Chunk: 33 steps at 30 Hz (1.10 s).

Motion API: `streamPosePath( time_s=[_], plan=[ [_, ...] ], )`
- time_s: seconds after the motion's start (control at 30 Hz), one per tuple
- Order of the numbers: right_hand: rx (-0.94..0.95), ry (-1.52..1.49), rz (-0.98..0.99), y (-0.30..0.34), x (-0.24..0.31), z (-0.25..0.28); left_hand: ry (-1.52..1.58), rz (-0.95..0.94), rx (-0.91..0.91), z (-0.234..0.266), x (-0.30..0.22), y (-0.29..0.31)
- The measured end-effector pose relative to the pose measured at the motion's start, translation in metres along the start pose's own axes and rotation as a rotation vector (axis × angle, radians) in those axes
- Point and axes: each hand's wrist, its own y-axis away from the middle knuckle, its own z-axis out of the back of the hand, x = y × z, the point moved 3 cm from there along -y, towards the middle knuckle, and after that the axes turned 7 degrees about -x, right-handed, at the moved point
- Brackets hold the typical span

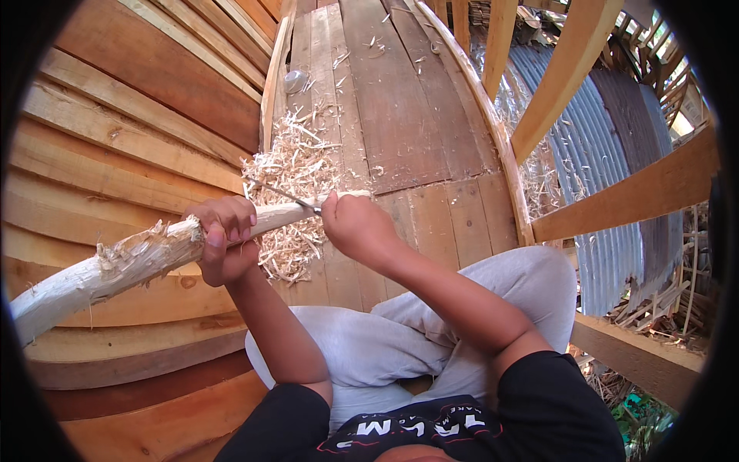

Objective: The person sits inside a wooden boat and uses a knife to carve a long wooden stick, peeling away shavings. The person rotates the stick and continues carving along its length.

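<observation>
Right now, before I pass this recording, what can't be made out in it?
Grip end of the thin dark metal blade: head view, hidden by the closed right hand.
Far end of the pale peeled wooden pole: head view, cut off by the left rim.
Pole surface under the left hand: head view, covered by fingers.
Brown plank floor beneath the curly pale shavings: head view, covered by them.
Small round greyish object: head view, too small to identify.

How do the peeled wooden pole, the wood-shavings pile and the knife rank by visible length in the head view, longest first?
1. Peeled wooden pole, running past the view's edge.
2. Wood-shavings pile.
3. Knife, its handle hidden by the right hand.
</observation>
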Motion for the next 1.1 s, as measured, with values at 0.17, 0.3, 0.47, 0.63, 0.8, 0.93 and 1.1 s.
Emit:
streamPosePath(
  time_s=[0.17,0.3,0.47,0.63,0.8,0.93,1.1],
  plan=[
    [-0.007,-0.072,-0.09,-0.025,-0.047,-0.013,0.015,0.01,-0.044,-0.009,0.007,0.0],
    [0.043,0.008,0.0,0.006,0.016,0.012,-0.004,0.009,0.0,-0.001,-0.002,0.003],
    [-0.024,0.068,-0.027,0.0,-0.008,0.001,0.014,-0.001,0.001,-0.004,0.0,-0.001],
    [-0.068,0.07,-0.067,-0.022,-0.05,-0.013,0.007,0.013,-0.067,-0.006,0.006,0.0],
    [-0.004,0.032,-0.145,-0.022,-0.047,-0.014,0.005,0.019,-0.033,-0.005,0.0,0.002],
    [0.001,0.009,-0.082,-0.02,-0.029,-0.012,-0.012,-0.01,0.025,-0.009,0.0,-0.004],
    [0.018,-0.088,-0.178,-0.029,-0.058,-0.023,-0.016,0.015,-0.125,-0.004,0.008,-0.002]
  ],
)
